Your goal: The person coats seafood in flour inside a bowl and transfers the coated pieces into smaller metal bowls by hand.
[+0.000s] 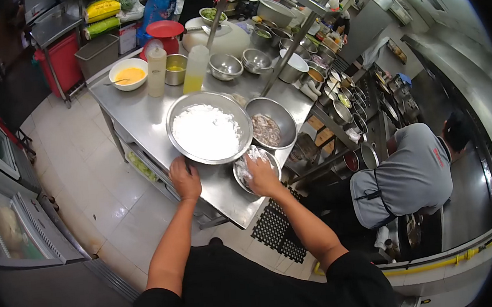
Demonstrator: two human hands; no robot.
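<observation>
My left hand (pixel 185 180) is at the table's front edge, its fingers curled by a small dark thing that I cannot make out. Just beyond it stands a large metal bowl (pixel 171 138) filled with white flour (pixel 207 127). My right hand (pixel 262 177) reaches down into a smaller metal bowl (pixel 250 190) at the table's corner. White-coated pieces lie in there, and the floury fingers blend in with them, so their grip is hidden. Behind that stands another metal bowl (pixel 286 117) with raw, pinkish-grey pieces (pixel 266 131), which look like shrimp or cut meat.
Two squeeze bottles (pixel 156 72), a white bowl of orange liquid (pixel 129 75) and nested metal bowls (pixel 226 66) stand farther back on the steel table (pixel 136 115). A co-worker in a grey shirt (pixel 405 173) bends over at the right. Metal posts (pixel 289 48) rise from the table.
</observation>
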